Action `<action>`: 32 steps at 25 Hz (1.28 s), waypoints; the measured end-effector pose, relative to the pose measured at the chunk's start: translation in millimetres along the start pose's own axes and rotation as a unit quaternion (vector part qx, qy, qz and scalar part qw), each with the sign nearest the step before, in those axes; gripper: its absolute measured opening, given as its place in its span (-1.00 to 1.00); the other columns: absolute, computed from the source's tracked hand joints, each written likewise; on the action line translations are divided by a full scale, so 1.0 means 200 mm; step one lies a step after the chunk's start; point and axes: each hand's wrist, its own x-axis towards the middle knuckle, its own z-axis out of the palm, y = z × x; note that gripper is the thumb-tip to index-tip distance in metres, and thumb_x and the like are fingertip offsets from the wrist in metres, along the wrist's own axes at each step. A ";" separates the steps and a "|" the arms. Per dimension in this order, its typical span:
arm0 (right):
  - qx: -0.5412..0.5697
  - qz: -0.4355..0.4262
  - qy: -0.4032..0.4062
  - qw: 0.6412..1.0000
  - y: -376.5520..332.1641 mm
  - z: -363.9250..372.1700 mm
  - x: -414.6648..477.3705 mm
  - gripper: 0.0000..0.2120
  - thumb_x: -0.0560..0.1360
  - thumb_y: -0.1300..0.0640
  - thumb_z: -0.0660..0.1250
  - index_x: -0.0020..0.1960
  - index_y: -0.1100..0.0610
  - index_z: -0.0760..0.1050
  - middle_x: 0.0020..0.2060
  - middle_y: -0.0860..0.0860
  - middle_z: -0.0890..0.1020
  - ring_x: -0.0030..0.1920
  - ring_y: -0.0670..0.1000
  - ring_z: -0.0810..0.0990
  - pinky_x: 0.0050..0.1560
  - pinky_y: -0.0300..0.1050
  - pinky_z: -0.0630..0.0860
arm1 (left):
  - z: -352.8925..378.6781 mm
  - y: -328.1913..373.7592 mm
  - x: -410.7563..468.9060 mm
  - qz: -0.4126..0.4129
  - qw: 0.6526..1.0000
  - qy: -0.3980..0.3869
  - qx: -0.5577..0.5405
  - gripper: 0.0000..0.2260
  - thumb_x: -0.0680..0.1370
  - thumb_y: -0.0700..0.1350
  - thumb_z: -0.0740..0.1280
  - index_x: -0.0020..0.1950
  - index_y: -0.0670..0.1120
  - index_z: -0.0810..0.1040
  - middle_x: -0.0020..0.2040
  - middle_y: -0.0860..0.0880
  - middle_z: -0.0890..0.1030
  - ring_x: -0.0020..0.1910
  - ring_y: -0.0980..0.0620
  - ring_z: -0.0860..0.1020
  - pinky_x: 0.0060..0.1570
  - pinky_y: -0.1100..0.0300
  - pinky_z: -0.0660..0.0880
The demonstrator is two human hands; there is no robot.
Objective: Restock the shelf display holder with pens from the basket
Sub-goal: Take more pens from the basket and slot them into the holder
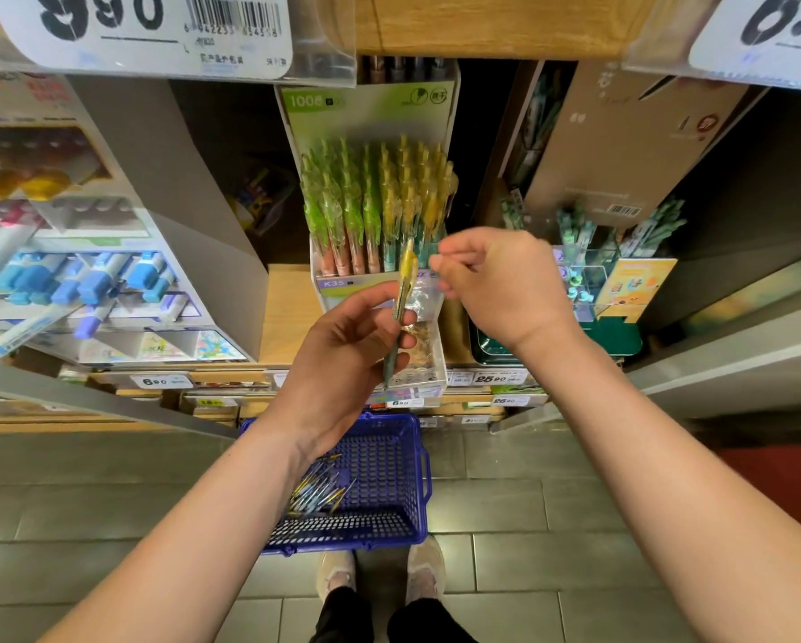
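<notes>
The display holder point(343, 285) stands on the wooden shelf, packed with several green and yellow clear-topped pens point(375, 197). My left hand point(343, 350) grips one yellow-topped pen point(405, 290) upright just in front of the holder's lower edge. My right hand point(496, 280) hovers to the right of that pen with fingers loosely curled and nothing visibly in them, its fingertips close to the pen's top. On the floor below sits the blue plastic basket point(389, 457) with several loose pens point(320, 494) in its left part, partly hidden by my left forearm.
A marker display point(88, 280) fills the shelf on the left. Teal pens in a clear rack point(589, 266) and a brown box point(621, 146) stand on the right. An upper shelf with price tags point(143, 30) overhangs. My shoes point(380, 577) are behind the basket.
</notes>
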 end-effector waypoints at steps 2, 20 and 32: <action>0.170 0.079 -0.066 0.980 0.00 0.00 -0.09 -0.92 0.59 0.16 0.38 0.00 0.05 0.65 -0.17 0.00 0.73 -0.15 -0.08 0.71 0.12 0.02 0.65 | 0.03 0.00 0.00 0.010 1.000 -0.001 0.008 -0.74 0.64 -0.34 0.26 0.32 -0.23 0.52 -0.06 -0.09 0.68 -0.16 0.02 0.60 -0.07 0.16 0.54; 0.217 -0.048 0.129 0.966 -0.06 -0.20 0.06 -0.93 0.55 0.24 0.42 -0.03 0.09 0.64 -0.26 -0.05 0.73 -0.19 -0.05 0.74 -0.11 -0.19 0.66 | 0.07 0.03 -0.02 -0.050 0.998 0.001 0.040 -0.90 0.63 -0.17 0.33 0.08 -0.11 0.62 -0.12 -0.06 0.69 -0.18 0.02 0.63 -0.15 0.22 0.55; 0.053 -0.065 0.090 0.992 0.11 0.01 0.08 -0.90 0.55 0.07 0.44 0.00 0.07 0.68 -0.19 -0.03 0.73 -0.16 -0.09 0.72 -0.03 0.02 0.68 | 0.06 0.04 -0.04 -0.060 0.998 0.020 0.029 -0.89 0.64 -0.16 0.31 0.13 -0.13 0.59 -0.11 -0.07 0.68 -0.18 0.00 0.60 -0.11 0.18 0.51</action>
